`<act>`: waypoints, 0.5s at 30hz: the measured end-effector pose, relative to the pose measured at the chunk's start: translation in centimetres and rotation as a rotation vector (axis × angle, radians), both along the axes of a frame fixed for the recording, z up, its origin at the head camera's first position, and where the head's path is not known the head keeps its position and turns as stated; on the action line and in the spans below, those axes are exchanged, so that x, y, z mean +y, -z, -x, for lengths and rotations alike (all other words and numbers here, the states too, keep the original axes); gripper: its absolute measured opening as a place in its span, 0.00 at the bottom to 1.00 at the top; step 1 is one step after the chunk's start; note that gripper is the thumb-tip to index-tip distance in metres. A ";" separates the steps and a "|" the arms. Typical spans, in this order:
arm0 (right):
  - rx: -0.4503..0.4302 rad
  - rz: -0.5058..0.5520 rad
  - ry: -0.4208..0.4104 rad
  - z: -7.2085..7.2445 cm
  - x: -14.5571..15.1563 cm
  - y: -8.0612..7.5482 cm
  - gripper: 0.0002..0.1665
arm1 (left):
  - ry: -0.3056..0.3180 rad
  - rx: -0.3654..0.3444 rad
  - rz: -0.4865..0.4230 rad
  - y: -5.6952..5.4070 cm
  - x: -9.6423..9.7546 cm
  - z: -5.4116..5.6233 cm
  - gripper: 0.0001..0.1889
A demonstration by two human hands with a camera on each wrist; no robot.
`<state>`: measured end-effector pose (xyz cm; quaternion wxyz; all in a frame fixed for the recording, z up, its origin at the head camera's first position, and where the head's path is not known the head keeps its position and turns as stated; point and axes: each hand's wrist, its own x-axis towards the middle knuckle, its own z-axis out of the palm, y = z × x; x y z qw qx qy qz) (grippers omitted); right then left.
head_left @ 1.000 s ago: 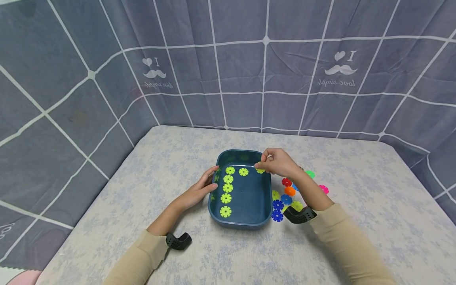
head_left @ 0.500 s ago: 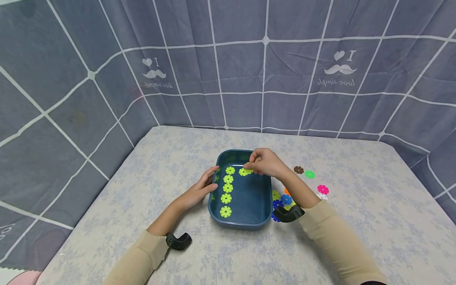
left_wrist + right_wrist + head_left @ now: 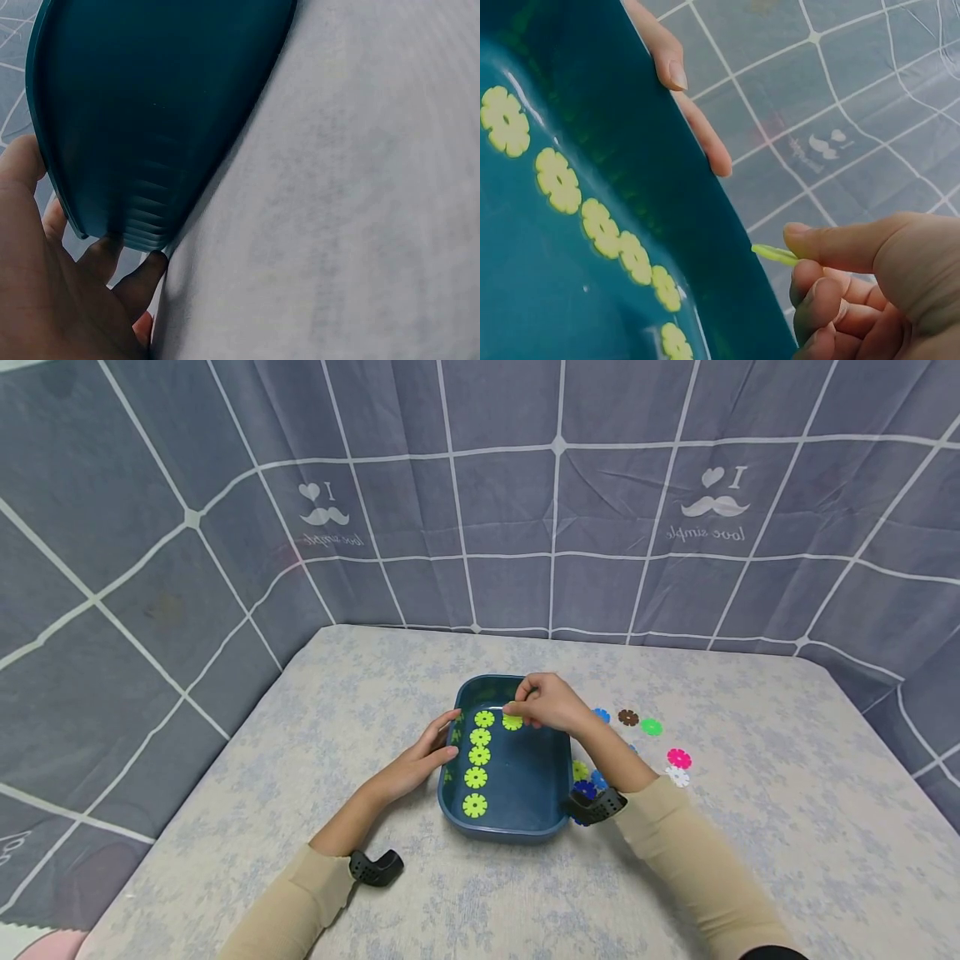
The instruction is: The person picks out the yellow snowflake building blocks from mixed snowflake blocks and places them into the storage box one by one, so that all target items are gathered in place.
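Note:
A dark teal plastic tub [image 3: 536, 777] stands on the table. My left hand [image 3: 414, 762] holds its left side, thumb on the rim; in the left wrist view the fingers [image 3: 142, 285] lie against the outer wall. Inside, several yellow-green flower-shaped discs [image 3: 476, 777] lie flat in a column down the left, with another to the right of the top one. My right hand [image 3: 553, 703] pinches a flower-shaped disc [image 3: 772, 255] between thumb and finger, above the tub's far part. In the head view the hand overlaps the second disc of the top row.
Loose flower-shaped discs lie on the table right of the tub, among them brown [image 3: 628, 717], green [image 3: 652, 727], pink [image 3: 679, 759] and white [image 3: 677, 776] ones. My right forearm covers some of them. A grey gridded curtain [image 3: 510, 510] hangs behind the table.
My right hand has moved left over the tub with the pinched disc, from near the far right corner to above the second disc. The left hand stays in place.

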<state>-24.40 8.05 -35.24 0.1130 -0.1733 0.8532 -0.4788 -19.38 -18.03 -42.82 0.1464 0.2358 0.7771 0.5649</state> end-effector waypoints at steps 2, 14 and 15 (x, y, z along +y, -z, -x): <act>-0.006 0.005 0.009 0.1 -0.3 0.1 0.12 | 0.001 0.002 -0.004 0.0 0.0 0.0 0.33; -0.030 0.027 0.053 0.6 -1.3 1.2 0.11 | 0.001 0.008 -0.001 0.0 0.1 0.0 0.32; -0.034 0.024 0.059 0.7 -1.4 1.3 0.11 | 0.001 0.009 0.000 0.0 0.0 0.0 0.32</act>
